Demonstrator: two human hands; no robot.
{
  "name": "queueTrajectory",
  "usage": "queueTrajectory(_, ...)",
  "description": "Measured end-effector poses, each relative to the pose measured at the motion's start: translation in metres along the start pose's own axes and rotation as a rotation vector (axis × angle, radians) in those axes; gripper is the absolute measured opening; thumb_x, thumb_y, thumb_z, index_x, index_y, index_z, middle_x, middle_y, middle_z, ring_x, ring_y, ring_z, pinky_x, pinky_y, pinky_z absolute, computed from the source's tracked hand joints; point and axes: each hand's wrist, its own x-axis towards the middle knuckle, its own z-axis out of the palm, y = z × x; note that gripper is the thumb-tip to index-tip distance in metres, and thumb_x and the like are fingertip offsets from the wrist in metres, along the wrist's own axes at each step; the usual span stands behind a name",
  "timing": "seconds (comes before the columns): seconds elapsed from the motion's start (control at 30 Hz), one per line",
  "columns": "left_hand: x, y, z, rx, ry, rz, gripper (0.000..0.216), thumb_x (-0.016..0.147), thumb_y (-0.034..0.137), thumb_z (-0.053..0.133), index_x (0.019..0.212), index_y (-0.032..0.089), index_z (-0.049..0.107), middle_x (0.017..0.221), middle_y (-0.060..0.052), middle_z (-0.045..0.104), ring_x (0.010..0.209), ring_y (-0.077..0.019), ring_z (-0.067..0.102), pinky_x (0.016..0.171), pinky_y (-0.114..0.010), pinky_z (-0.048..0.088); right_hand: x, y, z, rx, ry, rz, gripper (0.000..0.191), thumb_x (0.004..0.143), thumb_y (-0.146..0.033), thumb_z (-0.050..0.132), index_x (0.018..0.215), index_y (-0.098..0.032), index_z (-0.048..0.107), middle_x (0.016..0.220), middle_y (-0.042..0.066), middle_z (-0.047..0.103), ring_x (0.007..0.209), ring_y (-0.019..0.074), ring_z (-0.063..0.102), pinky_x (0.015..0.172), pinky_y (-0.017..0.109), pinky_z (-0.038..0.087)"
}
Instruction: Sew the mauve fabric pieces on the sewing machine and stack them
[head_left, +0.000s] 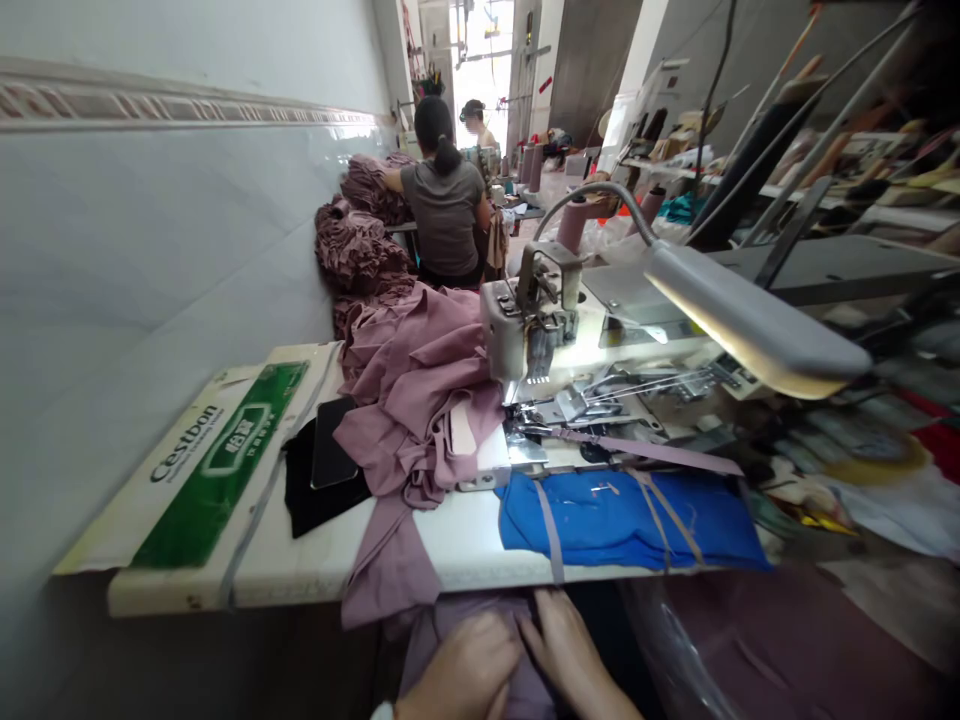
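Both my hands are low at the bottom edge, below the table front. My left hand [461,672] is curled with its fingers closed on mauve fabric [420,400] in my lap. My right hand [570,650] lies beside it, touching it, with fingers stretched flat on the same cloth. More of the mauve fabric is heaped on the white table [465,540] and hangs over its front edge. A sewing machine [540,330] stands behind it, with a mauve strip [645,452] running under its foot. A blue cloth [622,520] lies in front of the machine.
A lamp [750,320] on a bent neck lights the machine. A green and white "Cestbon" carton [202,460] and a black item [326,460] lie at the table's left by the tiled wall. Further back, two people sit at another table with piled mauve cloth [360,240].
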Motion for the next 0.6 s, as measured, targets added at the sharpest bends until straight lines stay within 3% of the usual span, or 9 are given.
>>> queueTrajectory(0.1,0.002,-0.007,0.006,-0.096,-0.013,-0.342,0.048,0.084,0.017,0.040,0.128,0.022,0.057,0.129,-0.013,0.062,0.120,-0.0288,0.057,0.102,-0.042,0.047,0.020,0.002,0.012,-0.038,0.006,0.068,0.028,0.081,-0.014,0.052,0.097,-0.017,0.075,0.090,0.017,0.079,0.086,0.0353,0.075,0.079,0.044,0.058)
queueTrajectory(0.23,0.018,-0.013,0.002,-0.163,0.031,-0.683,0.041,0.091,0.031,0.042,0.125,0.021,0.061,0.122,-0.015,0.065,0.118,-0.0329,0.058,0.107,-0.048,0.041,0.023,-0.001,0.003,-0.026,0.022,0.067,0.026,0.080,-0.015,0.053,0.094,-0.020,0.074,0.087,0.014,0.079,0.085,0.0336,0.075,0.074,0.040,0.058)
queueTrajectory(0.3,0.024,-0.012,0.000,-0.218,0.008,-0.721,0.044,0.089,0.035,0.047,0.128,0.020,0.060,0.127,-0.016,0.063,0.123,-0.0342,0.054,0.111,-0.050,0.035,0.011,-0.005,-0.009,-0.008,0.030,0.029,0.027,0.083,-0.015,0.050,0.097,-0.019,0.073,0.093,0.013,0.078,0.091,0.0320,0.073,0.079,0.038,0.057)
queueTrajectory(0.43,0.026,-0.002,-0.021,-0.480,-0.125,-0.618,0.061,0.078,0.031,0.063,0.137,0.029,0.050,0.140,-0.007,0.054,0.131,-0.0292,0.046,0.115,-0.044,0.029,-0.025,-0.024,-0.041,0.168,0.077,-0.182,0.022,0.081,-0.014,0.053,0.094,-0.023,0.068,0.102,0.011,0.074,0.099,0.0297,0.068,0.086,0.037,0.055)
queueTrajectory(0.53,0.022,0.010,-0.049,-0.810,-0.294,-0.556,0.069,0.073,0.034,0.072,0.138,0.028,0.049,0.139,-0.006,0.055,0.127,-0.0277,0.050,0.111,-0.042,0.034,-0.041,-0.043,-0.068,0.337,0.060,-0.292,0.021,0.080,-0.011,0.055,0.093,-0.025,0.063,0.099,0.010,0.072,0.093,0.0276,0.068,0.082,0.035,0.056)
queueTrajectory(0.6,0.025,0.018,-0.067,-1.122,-0.260,-0.628,0.057,0.077,0.039,0.069,0.130,0.022,0.056,0.129,-0.008,0.062,0.117,-0.0256,0.058,0.105,-0.039,0.041,-0.042,-0.053,-0.084,0.413,0.071,-0.335,0.022,0.082,-0.011,0.055,0.097,-0.026,0.061,0.104,0.010,0.071,0.096,0.0278,0.067,0.083,0.035,0.055)
